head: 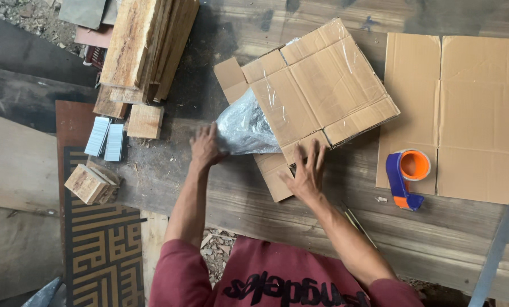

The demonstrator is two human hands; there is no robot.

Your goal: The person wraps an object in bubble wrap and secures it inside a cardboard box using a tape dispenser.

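The cardboard box (317, 91) lay mid-frame, with a plastic bag (244, 128) sticking out of its left end. Your left hand (206, 146) pressed flat on the bag and your right hand (305, 173) spread open on a flap, neither gripping. A tape dispenser (407, 177) sat right on flat cardboard (470, 113); wood planks (143, 48) were stacked upper left.

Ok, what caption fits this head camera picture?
Left hand on plastic bag, right hand on taped cardboard box.
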